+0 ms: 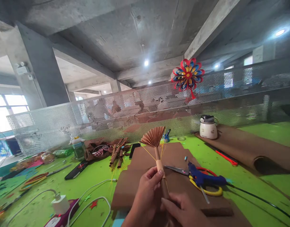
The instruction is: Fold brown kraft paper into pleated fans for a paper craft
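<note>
A brown pleated paper fan (153, 137) on a rolled paper handle stands upright in front of me, with a lighter band around the handle and yellow strings at both sides. My left hand (148, 186) pinches the handle at the light band between thumb and fingers. Lower down, my right hand (181, 206) has its thumb and fingers closed on the same handle, whose bottom end is hidden. Beneath lie brown paper sheets (133, 186). To the right, a blue glue gun (203, 176) rests over scissors with red and yellow handles (216, 191).
A perforated metal screen (135, 113) crosses the table's far side. Rolled brown paper (249, 148) and a white bottle (208, 127) stand right. Left are a phone (76, 170), a bundle of paper rolls (118, 153), scissors (38, 179), a charger (61, 204) and white cables (88, 192).
</note>
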Action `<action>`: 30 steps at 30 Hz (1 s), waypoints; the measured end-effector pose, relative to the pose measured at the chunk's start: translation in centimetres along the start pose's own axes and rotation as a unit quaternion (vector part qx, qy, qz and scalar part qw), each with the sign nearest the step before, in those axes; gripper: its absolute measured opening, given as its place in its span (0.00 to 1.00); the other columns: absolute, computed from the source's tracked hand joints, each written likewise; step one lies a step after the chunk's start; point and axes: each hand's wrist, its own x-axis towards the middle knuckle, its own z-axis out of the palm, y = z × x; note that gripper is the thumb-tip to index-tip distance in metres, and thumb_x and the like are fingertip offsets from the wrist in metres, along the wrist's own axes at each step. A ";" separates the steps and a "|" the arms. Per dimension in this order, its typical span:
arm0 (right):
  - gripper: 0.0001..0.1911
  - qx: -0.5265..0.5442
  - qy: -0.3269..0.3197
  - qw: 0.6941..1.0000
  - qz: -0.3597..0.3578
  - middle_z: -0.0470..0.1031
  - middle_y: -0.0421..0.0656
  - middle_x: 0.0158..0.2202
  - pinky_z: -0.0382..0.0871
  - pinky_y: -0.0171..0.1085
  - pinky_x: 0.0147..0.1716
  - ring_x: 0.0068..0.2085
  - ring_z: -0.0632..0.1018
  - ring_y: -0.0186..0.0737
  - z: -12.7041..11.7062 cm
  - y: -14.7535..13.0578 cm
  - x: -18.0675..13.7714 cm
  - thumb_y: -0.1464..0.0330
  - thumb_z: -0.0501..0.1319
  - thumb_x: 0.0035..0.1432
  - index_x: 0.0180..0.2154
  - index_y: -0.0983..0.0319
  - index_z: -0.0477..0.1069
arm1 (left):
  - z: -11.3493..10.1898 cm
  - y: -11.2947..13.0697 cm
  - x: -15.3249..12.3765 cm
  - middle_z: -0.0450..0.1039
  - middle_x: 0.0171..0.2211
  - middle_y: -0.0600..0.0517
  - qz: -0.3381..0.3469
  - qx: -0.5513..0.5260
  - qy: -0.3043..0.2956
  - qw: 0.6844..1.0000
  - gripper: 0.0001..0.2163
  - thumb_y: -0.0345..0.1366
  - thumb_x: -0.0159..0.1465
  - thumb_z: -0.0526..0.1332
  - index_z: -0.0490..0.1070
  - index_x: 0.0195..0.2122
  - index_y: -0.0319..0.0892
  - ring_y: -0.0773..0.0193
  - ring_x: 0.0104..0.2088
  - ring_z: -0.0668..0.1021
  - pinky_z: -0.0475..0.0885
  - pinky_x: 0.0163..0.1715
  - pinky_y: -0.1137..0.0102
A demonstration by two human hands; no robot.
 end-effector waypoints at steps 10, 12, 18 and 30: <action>0.30 0.017 -0.031 0.999 -0.016 0.59 0.35 0.16 0.53 0.30 0.19 0.18 0.61 0.28 -0.4 -0.3 -0.2 0.42 0.55 0.48 0.27 0.65 0.66 | -0.5 -0.2 0.2 0.73 0.23 0.53 0.012 -0.008 -0.001 1.000 0.13 0.34 0.47 0.71 0.73 0.32 0.36 0.71 0.21 0.72 0.64 0.22 0.77; 0.29 0.019 -0.055 0.998 -0.034 0.63 0.37 0.19 0.55 0.30 0.20 0.20 0.64 0.29 -0.5 -0.4 -0.2 0.43 0.57 0.48 0.28 0.65 0.66 | -0.4 -0.2 0.2 0.73 0.24 0.52 0.015 -0.013 0.000 1.000 0.13 0.33 0.47 0.71 0.73 0.32 0.36 0.71 0.22 0.73 0.65 0.24 0.77; 0.32 0.056 -0.048 0.997 0.038 0.64 0.36 0.15 0.53 0.28 0.17 0.15 0.62 0.25 -0.4 -0.5 0.0 0.41 0.58 0.43 0.26 0.66 0.66 | -0.1 -0.2 -0.1 0.75 0.28 0.49 0.028 -0.018 -0.013 0.999 0.12 0.34 0.50 0.70 0.74 0.34 0.36 0.66 0.29 0.76 0.67 0.29 0.75; 0.22 0.258 -0.043 0.962 0.073 0.70 0.41 0.16 0.59 0.27 0.11 0.13 0.67 0.28 -0.4 0.0 -0.4 0.56 0.66 0.44 0.30 0.71 0.72 | -0.5 -0.6 0.5 0.73 0.27 0.52 0.003 -0.003 0.014 1.000 0.16 0.34 0.45 0.72 0.72 0.34 0.37 0.68 0.26 0.75 0.69 0.29 0.74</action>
